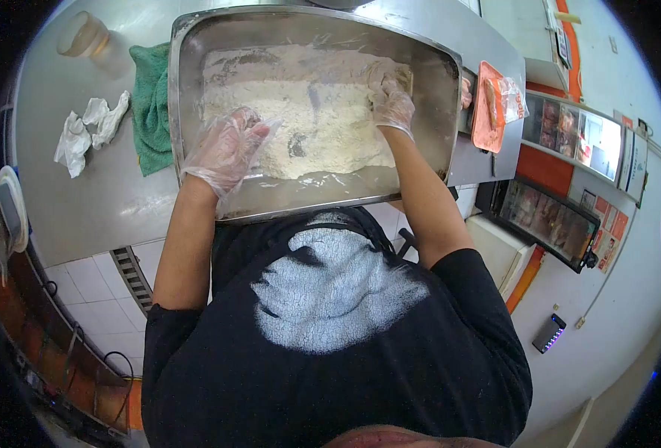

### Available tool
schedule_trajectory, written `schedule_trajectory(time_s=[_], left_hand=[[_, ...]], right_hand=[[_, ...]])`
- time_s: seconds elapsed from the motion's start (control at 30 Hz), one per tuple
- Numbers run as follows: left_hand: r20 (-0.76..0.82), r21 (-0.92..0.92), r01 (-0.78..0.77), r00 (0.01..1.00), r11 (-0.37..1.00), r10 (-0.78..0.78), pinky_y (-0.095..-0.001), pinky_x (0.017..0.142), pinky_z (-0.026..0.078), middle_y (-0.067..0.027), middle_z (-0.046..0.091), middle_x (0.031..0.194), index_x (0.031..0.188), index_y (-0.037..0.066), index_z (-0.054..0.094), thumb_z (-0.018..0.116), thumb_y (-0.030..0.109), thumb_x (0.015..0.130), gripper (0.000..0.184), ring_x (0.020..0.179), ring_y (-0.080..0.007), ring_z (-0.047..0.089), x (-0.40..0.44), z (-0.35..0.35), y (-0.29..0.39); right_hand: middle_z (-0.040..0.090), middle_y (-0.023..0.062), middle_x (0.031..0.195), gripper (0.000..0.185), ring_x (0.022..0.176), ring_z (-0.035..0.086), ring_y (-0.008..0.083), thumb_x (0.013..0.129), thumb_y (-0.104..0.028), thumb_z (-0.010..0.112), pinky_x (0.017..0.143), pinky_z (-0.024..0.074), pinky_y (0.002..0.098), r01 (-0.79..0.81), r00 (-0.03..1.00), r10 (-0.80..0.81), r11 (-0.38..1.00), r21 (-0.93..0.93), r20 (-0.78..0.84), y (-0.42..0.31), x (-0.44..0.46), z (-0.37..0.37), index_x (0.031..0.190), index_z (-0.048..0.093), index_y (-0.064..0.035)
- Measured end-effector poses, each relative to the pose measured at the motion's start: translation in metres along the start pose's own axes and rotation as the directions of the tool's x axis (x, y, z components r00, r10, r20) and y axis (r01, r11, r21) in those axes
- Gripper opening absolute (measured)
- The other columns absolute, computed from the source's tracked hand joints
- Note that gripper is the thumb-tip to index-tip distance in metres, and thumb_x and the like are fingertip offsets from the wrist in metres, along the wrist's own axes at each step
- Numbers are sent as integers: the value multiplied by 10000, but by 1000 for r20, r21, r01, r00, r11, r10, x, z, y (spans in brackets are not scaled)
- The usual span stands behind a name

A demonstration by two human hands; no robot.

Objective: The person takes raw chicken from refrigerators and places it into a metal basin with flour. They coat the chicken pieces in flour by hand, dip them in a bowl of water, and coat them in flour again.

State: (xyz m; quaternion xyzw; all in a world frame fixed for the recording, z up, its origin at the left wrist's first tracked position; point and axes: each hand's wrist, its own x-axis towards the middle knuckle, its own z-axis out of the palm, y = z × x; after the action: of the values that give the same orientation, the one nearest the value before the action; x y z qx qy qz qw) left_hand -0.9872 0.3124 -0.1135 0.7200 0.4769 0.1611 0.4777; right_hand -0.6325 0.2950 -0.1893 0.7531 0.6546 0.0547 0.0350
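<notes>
From where I stand, the person's two hands are well apart, both over the same deep metal pan (308,193), each in a thin clear glove (211,173). The pale powder (323,138) lies in the pan between and beyond them, a broad bed with its long axis running sideways, roughly from the left hand (229,145) to the right hand (393,103).

The left hand is the closer of the two to the person's body. It sits at the powder's left end, its fingers curled in; whether it grips anything, or touches the powder beneath, I cannot tell. The right hand reaches farther out, at the powder's right end near the pan's far corner. Its fingertips point away from the body and are hard to make out against the powder, so I cannot say whether they close on some. The middle of the bed falls to the right of the left hand and to the left of the right one, neither hand covering it.

Just outside the pan, left of the left hand, a green cloth (150,112) lies bunched, with crumpled white paper (73,145) beyond it. Out past the right hand is a pinkish-orange tray (485,123).
</notes>
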Motion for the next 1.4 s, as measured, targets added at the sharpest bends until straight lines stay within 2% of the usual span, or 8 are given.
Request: schedule_trajectory(time_s=[0.13, 0.37, 0.83, 0.9, 1.0, 1.2, 1.27, 1.4], left_hand=[[36, 59, 32, 999, 998, -35, -432, 745, 435, -225, 612, 878, 1006, 21, 590, 456, 399, 900, 415, 868, -417, 565, 1, -6, 5], [43, 95, 52, 997, 994, -57, -467, 732, 414, -234, 599, 867, 1006, 25, 581, 456, 432, 896, 439, 864, -431, 550, 0, -10, 7], [21, -21, 47, 999, 999, -47, -460, 758, 434, -243, 601, 908, 1007, 7, 573, 478, 428, 879, 450, 889, -428, 560, -1, -13, 5], [68, -28, 67, 996, 997, -65, -460, 765, 434, -237, 602, 929, 1020, 18, 577, 462, 417, 880, 438, 905, -428, 554, 1, -18, 11], [61, -35, 40, 997, 999, -37, -465, 731, 433, -247, 595, 892, 967, 4, 574, 480, 432, 872, 448, 866, -430, 560, 2, -19, 12], [-3, -27, 13, 1000, 1000, -13, -464, 702, 438, -253, 595, 834, 902, -13, 568, 501, 463, 871, 482, 817, -429, 575, 0, -15, 7], [6, -56, 40, 999, 998, -40, -465, 725, 441, -248, 602, 855, 925, -10, 569, 497, 476, 869, 494, 832, -426, 576, -2, -14, 6], [19, -102, 39, 999, 994, -38, -457, 763, 437, -242, 599, 900, 992, 1, 563, 474, 505, 869, 527, 875, -423, 568, -3, -10, -3]], right_hand=[[674, 124, 977, 323, 891, 645, 248, 775, -253, 663, 824, 481, 325, -346, 935, 301, 889, 300, 187, -15, 1, -58, 1062, 662, -103], [697, 112, 843, 222, 781, 665, 159, 735, -174, 716, 752, 499, 274, -331, 938, 340, 829, 451, 64, 76, 1, 10, 934, 705, -75], [645, 33, 730, 164, 647, 570, 77, 781, -84, 686, 586, 470, 220, -256, 964, 248, 766, 589, 97, 17, 68, -219, 917, 685, 8], [636, 54, 740, 199, 628, 571, 96, 775, -96, 692, 566, 470, 219, 244, 967, -200, 907, 343, -160, 50, 111, -220, 926, 667, 31], [631, 68, 755, 222, 616, 569, 108, 781, -103, 684, 564, 476, 220, -100, 982, 184, 721, 686, -50, 16, 166, -233, 945, 651, 43], [607, 40, 739, 209, 588, 544, 87, 782, -135, 684, 523, 456, 197, -4, 997, -53, 686, 728, 55, -5, 280, -139, 916, 649, 22], [572, 21, 675, 165, 533, 511, 83, 774, -142, 700, 448, 423, 194, -314, 949, 54, 251, 915, 311, -29, 289, -116, 832, 622, -9], [636, 25, 718, 216, 584, 574, 114, 738, -166, 742, 522, 470, 222, -336, 940, 79, 360, 870, 331, -34, 312, -68, 866, 659, -14]])
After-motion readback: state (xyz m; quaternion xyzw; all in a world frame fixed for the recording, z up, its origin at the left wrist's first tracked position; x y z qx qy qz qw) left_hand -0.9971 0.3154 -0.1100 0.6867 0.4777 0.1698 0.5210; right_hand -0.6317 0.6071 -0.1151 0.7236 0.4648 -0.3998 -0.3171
